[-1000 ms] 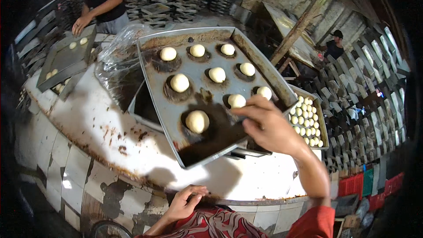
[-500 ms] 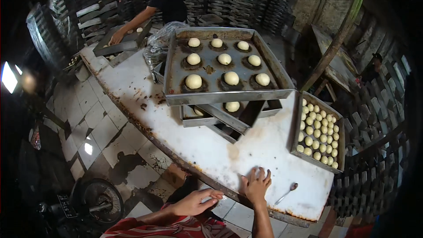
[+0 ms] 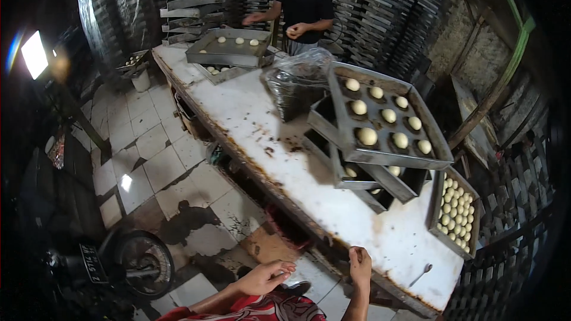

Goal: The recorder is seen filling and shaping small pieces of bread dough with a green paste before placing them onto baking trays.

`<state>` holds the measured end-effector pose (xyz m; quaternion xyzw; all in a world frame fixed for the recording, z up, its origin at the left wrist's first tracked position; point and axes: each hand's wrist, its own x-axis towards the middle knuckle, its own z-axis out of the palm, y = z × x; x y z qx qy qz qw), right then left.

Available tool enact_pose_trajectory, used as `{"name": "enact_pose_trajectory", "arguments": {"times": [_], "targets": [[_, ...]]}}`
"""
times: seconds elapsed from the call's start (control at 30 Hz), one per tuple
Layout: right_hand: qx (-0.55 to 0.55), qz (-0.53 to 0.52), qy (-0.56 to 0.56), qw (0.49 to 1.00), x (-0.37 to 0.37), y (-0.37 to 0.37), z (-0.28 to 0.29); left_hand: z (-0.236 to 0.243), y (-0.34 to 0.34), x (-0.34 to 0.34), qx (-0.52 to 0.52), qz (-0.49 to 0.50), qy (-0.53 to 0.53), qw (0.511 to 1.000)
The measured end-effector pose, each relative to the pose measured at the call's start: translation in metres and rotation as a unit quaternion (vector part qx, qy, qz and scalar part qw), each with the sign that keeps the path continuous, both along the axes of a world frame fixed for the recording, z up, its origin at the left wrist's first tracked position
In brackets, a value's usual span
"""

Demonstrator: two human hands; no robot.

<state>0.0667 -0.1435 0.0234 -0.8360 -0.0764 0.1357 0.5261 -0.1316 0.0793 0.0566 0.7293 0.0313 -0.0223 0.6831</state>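
My left hand (image 3: 267, 277) is in front of my body at the lower middle, loosely bent, with nothing visible in it. Over the table's near edge, my right hand (image 3: 360, 266) has its fingers drawn together; whether anything is between them is hidden. Beyond it on the white table (image 3: 238, 110) stands a crooked stack of metal trays. The top tray (image 3: 386, 156) carries several round pale dough balls (image 3: 388, 115) in rows. A spoon (image 3: 421, 275) lies to the right of my right hand. At the right edge is a deep tray (image 3: 455, 246) packed with smaller pale balls (image 3: 457, 209).
Across the table a person (image 3: 303, 9) in a black shirt holds a dough ball beside another tray (image 3: 229, 59). A clear plastic bag (image 3: 294, 77) sits left of the stack. A motorbike wheel (image 3: 143, 264) stands at lower left. Tall tray stacks (image 3: 375, 18) line the back.
The view has swung left, so the table things appear farther right. My right hand has drawn back from the tabletop and its spread fingers have closed. The other person has straightened up.
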Motion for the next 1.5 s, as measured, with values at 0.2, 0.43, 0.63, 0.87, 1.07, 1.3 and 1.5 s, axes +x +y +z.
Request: {"name": "enact_pose_trajectory", "arguments": {"times": [0.2,0.43,0.63,0.87,1.07,1.3,1.5], "targets": [[-0.055,0.148,0.005,0.987,-0.036,0.068,0.016,-0.036,0.082,-0.045,0.050,0.134,0.169,0.975],[-0.041,-0.012,-0.013,0.999,-0.014,0.052,0.035,-0.028,0.092,0.022,0.021,0.006,0.068,0.997],[0.067,-0.146,-0.067,0.985,0.053,0.001,0.023,0.001,0.074,0.118,-0.058,0.063,0.046,0.995],[0.203,-0.272,-0.132,0.931,0.136,0.000,0.017,0.042,0.049,0.202,-0.030,0.280,-0.232,0.931],[0.282,-0.336,-0.185,0.880,0.184,0.015,0.038,0.088,0.034,0.264,-0.048,0.262,-0.258,0.929],[0.323,-0.246,-0.237,0.882,0.174,0.049,0.051,0.080,0.040,0.290,-0.076,0.231,-0.220,0.945],[0.223,-0.314,-0.114,0.916,0.105,0.060,0.056,0.080,0.062,0.287,0.082,0.183,-0.291,0.936]]}}
